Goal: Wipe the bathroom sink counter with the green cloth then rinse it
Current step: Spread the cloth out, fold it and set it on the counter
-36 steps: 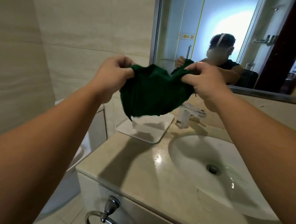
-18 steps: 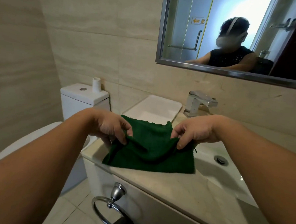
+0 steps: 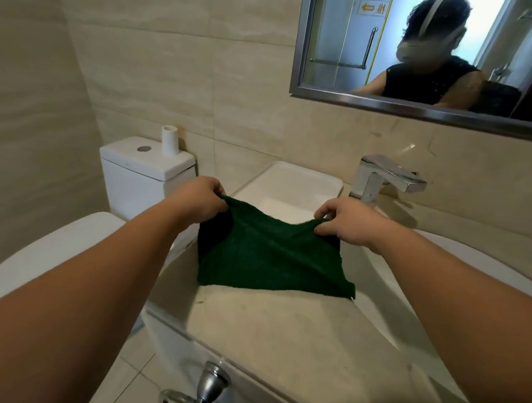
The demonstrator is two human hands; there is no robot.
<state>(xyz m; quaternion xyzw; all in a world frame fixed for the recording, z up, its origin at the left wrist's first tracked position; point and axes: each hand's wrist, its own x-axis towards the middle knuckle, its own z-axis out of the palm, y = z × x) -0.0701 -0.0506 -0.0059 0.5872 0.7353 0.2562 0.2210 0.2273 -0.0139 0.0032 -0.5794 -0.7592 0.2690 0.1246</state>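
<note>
One beige sink counter spreads forward and left of the chrome faucet, its white basin directly in front of the spout, as a person readies a wipe. Well to the faucet's left stands a toilet; above the faucet hangs a mirror. The green cloth lies front-left of the faucet, near edge resting on the counter and far edge lifted, so its long axis runs side to side along the counter's front and the fabric falls toward the person from that raised edge. A white tray sits just left of the faucet, behind the cloth, likely the first obstacle to a stroke pushed toward the wall. The left hand pinches the far corner farther from the faucet; the right hand pinches the corner nearer it, just in front of the faucet's base, and so seems better placed to reach it at rinsing. Laying the cloth flat looks like the step in hand. A paper roll stands on the toilet, far left of the faucet; a chrome towel ring hangs well below and forward of it.
</note>
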